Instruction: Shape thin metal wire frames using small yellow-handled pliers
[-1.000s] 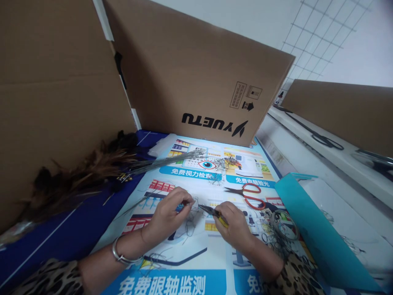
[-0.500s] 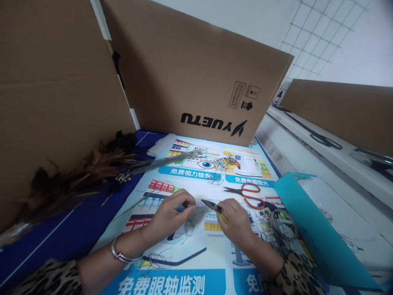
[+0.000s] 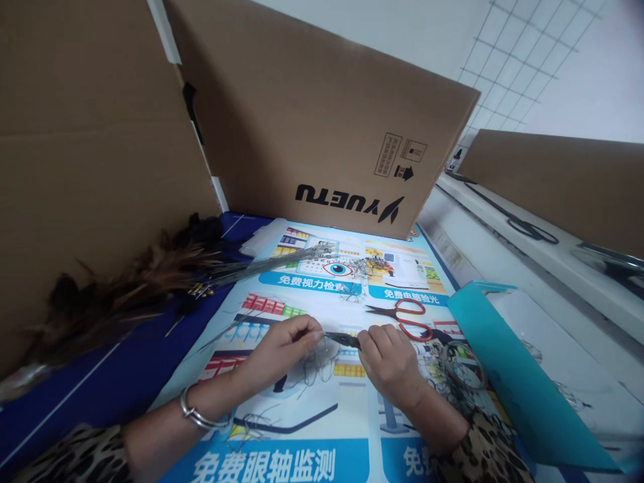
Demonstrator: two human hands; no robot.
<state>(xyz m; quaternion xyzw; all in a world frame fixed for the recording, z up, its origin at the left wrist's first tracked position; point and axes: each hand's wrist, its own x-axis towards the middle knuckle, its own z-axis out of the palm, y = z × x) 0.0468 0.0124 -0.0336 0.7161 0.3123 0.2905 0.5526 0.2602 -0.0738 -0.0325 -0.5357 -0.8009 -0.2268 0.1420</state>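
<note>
Left of the teal panel (image 3: 523, 379), short of the cardboard (image 3: 322, 127), the right hand (image 3: 391, 362) holds pliers (image 3: 344, 339) over the surface (image 3: 347, 310), long axis crosswise, nose pointing at the left hand (image 3: 289, 345), whose grip is pinched, contents unclear.

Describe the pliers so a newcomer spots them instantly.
Find the big cardboard panel marked with upside-down YUETU, then the printed sheet spread before it. Over the sheet, the pliers jut from the right hand toward the left hand. Their dark, tapered nose and being held set them apart from the red-handled scissors lying just beyond.
</note>
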